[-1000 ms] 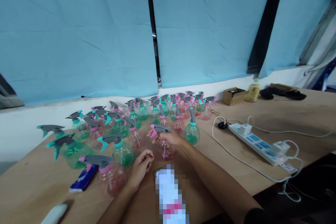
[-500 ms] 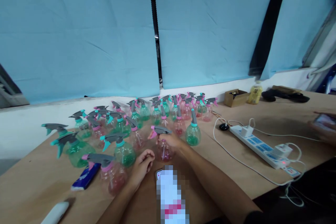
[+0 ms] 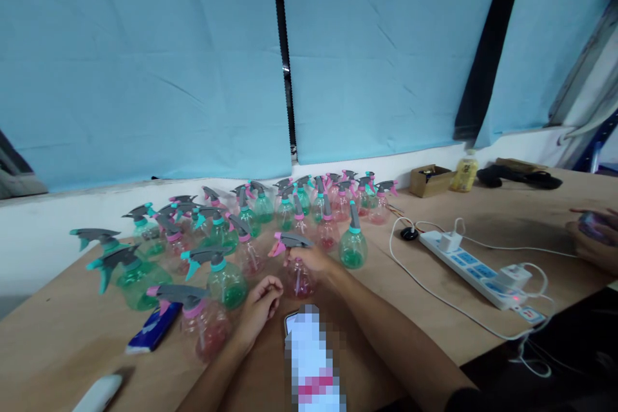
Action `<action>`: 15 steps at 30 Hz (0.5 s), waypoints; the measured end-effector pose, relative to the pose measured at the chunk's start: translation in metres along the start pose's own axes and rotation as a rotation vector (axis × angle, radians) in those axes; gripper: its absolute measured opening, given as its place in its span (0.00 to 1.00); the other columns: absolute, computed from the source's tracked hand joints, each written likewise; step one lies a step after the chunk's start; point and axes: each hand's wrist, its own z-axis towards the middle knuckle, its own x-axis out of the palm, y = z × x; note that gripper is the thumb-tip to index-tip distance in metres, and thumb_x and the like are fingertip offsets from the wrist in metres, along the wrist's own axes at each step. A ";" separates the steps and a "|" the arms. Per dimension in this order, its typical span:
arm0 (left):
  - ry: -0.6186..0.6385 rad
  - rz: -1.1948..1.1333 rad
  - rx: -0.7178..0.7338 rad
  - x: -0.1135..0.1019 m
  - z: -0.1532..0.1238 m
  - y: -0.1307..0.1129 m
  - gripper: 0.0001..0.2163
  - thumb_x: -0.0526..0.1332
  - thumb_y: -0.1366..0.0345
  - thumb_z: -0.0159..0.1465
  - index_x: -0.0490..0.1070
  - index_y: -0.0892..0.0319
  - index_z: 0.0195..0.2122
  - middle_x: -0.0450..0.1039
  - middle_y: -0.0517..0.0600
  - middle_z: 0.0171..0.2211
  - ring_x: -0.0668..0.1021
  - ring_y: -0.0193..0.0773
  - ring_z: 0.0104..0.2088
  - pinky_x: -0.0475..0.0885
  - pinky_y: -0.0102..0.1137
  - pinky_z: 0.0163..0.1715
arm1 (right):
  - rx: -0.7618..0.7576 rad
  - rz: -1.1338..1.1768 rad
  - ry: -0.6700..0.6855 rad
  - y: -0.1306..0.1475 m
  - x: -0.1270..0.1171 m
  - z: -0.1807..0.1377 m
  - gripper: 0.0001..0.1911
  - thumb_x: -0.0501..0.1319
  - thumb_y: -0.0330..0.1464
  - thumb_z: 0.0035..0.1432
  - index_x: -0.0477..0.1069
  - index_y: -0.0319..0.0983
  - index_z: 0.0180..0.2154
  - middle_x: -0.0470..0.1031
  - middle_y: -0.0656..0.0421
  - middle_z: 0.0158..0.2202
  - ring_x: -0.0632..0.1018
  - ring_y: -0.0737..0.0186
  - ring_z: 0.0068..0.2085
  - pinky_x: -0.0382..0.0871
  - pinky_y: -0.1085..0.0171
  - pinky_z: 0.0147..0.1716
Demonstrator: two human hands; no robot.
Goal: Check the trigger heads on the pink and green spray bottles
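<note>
My right hand is closed around the neck of a clear pink spray bottle with a grey and pink trigger head. The bottle stands upright on the table, its nozzle pointing left. My left hand rests on the table just left of it, fingers curled in loosely with nothing visible in them. Beside my left wrist are a pink spray bottle and a green spray bottle. Another green spray bottle stands right of my right hand. A phone, its screen blurred out, lies between my forearms.
Several more pink and green spray bottles crowd the wooden table towards the wall. At left lie a blue packet and a white object. A power strip with white cables is at right, near another person's hands holding a phone.
The view has shifted slightly, so things sit a little further left. My hands keep their places, the right still around the pink bottle. The other person's phone has tilted.
</note>
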 end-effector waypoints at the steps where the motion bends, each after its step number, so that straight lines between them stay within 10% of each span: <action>1: 0.005 0.005 0.002 0.000 0.001 0.001 0.08 0.60 0.58 0.55 0.66 0.56 0.30 0.59 0.38 0.17 0.59 0.27 0.16 0.48 0.22 0.17 | 0.002 0.002 0.001 0.000 0.000 0.000 0.14 0.55 0.27 0.43 0.76 0.39 0.32 0.74 0.63 0.24 0.73 0.67 0.27 0.66 0.68 0.29; 15: -0.012 -0.005 0.005 0.002 -0.001 -0.002 0.07 0.61 0.59 0.54 0.67 0.56 0.29 0.60 0.39 0.17 0.60 0.27 0.16 0.49 0.22 0.17 | -0.006 -0.022 -0.008 0.004 0.003 0.002 0.14 0.54 0.28 0.42 0.76 0.39 0.31 0.75 0.62 0.27 0.73 0.66 0.27 0.66 0.68 0.29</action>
